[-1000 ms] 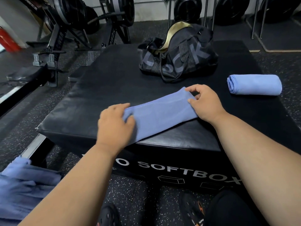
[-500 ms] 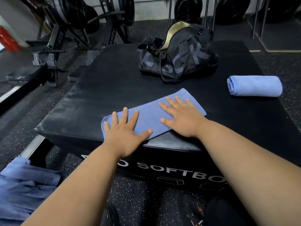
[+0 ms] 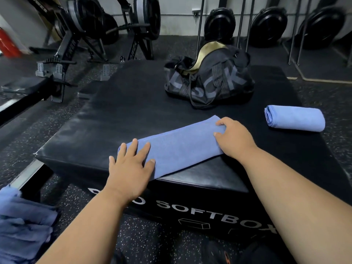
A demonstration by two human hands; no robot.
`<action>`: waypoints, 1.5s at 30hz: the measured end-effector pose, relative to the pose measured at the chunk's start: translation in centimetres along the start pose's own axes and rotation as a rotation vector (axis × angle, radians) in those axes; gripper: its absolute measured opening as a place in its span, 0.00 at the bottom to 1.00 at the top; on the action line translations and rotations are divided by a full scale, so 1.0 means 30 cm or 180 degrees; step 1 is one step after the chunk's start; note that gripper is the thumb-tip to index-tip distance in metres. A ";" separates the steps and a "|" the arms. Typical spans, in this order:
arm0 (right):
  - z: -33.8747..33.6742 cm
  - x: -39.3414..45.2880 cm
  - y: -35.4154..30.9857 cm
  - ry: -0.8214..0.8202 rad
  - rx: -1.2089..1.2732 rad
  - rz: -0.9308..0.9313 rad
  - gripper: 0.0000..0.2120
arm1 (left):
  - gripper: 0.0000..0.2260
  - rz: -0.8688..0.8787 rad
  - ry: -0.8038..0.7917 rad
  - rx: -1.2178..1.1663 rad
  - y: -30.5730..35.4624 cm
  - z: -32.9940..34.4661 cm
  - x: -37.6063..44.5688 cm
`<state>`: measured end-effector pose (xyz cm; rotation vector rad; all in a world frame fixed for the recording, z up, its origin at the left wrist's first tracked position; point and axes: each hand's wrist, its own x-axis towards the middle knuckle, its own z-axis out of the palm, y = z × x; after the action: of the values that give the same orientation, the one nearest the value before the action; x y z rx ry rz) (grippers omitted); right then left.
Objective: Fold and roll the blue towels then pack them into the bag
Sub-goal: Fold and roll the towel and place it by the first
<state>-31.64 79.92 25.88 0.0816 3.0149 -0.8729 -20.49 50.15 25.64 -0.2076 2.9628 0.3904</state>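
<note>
Right now the left hand (image 3: 129, 166) lies flat, fingers spread and straight, pressing the near end of the folded blue towel (image 3: 177, 149), while the right hand (image 3: 234, 138) curls its fingers over the far end and grips the cloth there. That towel runs slantwise across the near corner of the black padded box (lettered SOFTBOX on its front) (image 3: 114, 119). Farther right on the same top sits a rolled blue towel (image 3: 295, 119), well apart from the hands. Behind them the dark bag (image 3: 207, 82) stands open, pale lining showing. More blue towels (image 3: 24, 225) lie heaped on the floor at lower left.
</note>
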 end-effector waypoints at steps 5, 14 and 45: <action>0.001 0.123 -0.020 0.0282 -0.0541 -0.0479 0.15 | 0.28 0.0092 0.0106 0.0041 0.036 0.015 0.011; 0.066 0.134 -0.147 0.0111 -0.0786 -0.1141 0.27 | 0.36 0.0178 -0.0253 -0.0147 0.082 -0.022 0.092; 0.034 0.231 -0.013 -0.0669 -0.1138 -0.0539 0.47 | 0.48 0.0213 -0.0033 -0.0332 -0.092 0.047 0.017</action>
<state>-38.60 79.39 25.12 -0.2523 2.9502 -0.3097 -20.38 47.82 23.52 -0.1176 2.9478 0.5534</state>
